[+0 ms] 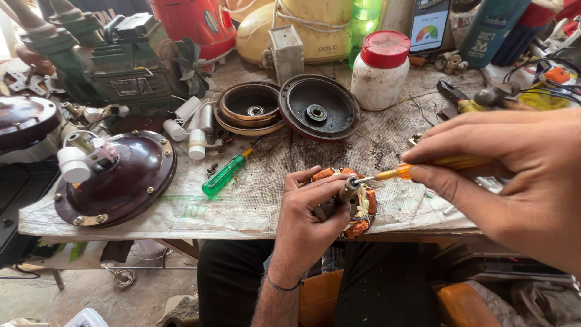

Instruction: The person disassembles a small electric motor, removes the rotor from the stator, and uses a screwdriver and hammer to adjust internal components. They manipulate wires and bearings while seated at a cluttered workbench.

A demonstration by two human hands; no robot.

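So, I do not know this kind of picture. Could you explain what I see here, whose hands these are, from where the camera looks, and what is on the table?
The one picture comes from a camera worn on a person's head, so it looks down at that person's own two bare hands over a cluttered workbench.

The left hand grips a round motor winding with orange coils at the table's near edge. The right hand holds an orange-handled screwdriver; its tip meets the middle of the winding.

On the bench lie a green-handled screwdriver, two round metal motor covers, a dark red dome-shaped housing, and a white jar with a red lid. Pliers and wires lie at the far right, and more machine parts at the back.
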